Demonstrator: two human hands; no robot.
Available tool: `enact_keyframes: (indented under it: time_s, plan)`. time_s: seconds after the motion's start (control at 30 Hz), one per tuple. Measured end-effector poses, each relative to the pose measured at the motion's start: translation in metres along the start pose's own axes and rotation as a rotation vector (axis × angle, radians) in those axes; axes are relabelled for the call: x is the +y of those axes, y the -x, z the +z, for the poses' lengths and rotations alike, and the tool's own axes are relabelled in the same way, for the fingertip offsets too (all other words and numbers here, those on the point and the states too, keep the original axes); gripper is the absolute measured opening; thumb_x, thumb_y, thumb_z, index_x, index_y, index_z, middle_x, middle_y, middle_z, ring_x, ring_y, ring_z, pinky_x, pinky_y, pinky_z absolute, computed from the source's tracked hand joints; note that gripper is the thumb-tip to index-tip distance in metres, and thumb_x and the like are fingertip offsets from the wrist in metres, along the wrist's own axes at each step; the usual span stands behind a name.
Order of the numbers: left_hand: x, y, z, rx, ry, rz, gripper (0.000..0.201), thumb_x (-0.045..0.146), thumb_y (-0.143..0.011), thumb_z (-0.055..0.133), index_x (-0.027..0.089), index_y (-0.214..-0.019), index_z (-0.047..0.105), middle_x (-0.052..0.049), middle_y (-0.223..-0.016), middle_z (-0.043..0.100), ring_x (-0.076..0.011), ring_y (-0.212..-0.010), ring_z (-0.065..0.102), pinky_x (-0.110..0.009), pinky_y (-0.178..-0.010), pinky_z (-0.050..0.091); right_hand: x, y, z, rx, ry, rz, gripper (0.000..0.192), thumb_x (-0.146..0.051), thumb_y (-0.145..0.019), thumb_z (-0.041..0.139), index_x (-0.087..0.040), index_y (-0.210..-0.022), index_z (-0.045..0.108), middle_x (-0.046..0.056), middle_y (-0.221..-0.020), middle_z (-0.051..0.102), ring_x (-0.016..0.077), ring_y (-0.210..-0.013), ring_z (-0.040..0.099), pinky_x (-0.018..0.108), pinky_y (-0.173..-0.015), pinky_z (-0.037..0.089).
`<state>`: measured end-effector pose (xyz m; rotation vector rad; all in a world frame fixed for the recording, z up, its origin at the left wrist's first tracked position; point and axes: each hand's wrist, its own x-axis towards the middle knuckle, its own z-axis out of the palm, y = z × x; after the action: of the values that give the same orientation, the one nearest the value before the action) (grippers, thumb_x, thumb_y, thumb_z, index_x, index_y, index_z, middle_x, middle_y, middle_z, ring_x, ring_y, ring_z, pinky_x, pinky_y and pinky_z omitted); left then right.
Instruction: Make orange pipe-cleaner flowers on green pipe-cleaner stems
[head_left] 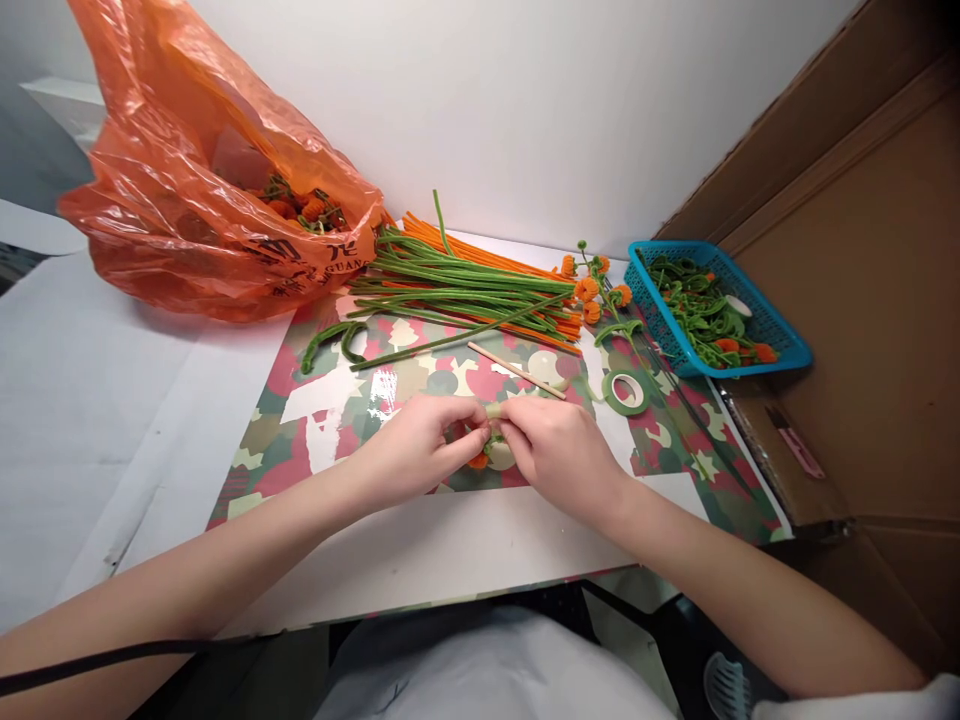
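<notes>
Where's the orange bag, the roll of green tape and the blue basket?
Orange bag (180, 240), head view: its crinkly front.
Roll of green tape (607, 394), head view: the green ring, left side.
Blue basket (661, 320), head view: its side wall with holes.

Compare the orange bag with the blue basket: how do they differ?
The bag is thin, crumpled and orange; the basket is blue, perforated and firm-shaped. The bag sits at left, the basket at right. The bag bears dark printing; the basket shows none. Both hold orange and green fuzzy pieces.
</notes>
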<state>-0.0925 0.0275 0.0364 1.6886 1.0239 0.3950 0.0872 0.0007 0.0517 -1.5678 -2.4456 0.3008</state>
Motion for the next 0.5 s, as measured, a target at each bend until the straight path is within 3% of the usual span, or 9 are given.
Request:
enact_keyframes:
  time_s: [0.27, 0.37, 0.5]
  plan:
    - [0.0074, 0.0038, -0.0025, 0.001, -0.020, 0.092, 0.017, 0.026, -0.079, 0.053, 0.018, -0.063, 0.054, 0.003, -0.059, 0.054, -0.0086, -0.048, 0.049, -0.019, -0.043, 0.036, -0.0052, 0.0015, -0.0038, -0.013, -0.076, 0.021, 0.022, -0.013, -0.088, 0.047, -0.017, -0.068, 0.052, 0.002, -0.064, 0.058, 0.0137, -0.057, 0.050, 0.026, -0.053, 0.025]
    - [0.0073, 0.0030, -0.0036, -0.041, 0.003, 0.041, 0.008, 0.022, -0.073, 0.056, 0.018, -0.066, 0.056, 0.003, -0.062, 0.055, -0.0088, -0.051, 0.048, -0.018, -0.045, 0.037, -0.0047, 0.0026, -0.0038, -0.024, -0.120, 0.040, 0.021, -0.012, -0.087, 0.048, -0.017, -0.067, 0.053, 0.001, -0.063, 0.058, 0.0133, -0.057, 0.049, 0.026, -0.053, 0.026]
    - [0.0032, -0.0006, -0.0040, -0.158, 0.099, -0.115, 0.012, 0.025, -0.075, 0.054, 0.018, -0.066, 0.054, 0.003, -0.061, 0.056, -0.0093, -0.048, 0.048, -0.019, -0.043, 0.039, -0.0022, 0.0020, -0.0036, 0.052, -0.156, -0.045, 0.017, -0.011, -0.086, 0.051, -0.017, -0.073, 0.060, 0.003, -0.070, 0.063, 0.0158, -0.068, 0.053, 0.027, -0.063, 0.036]
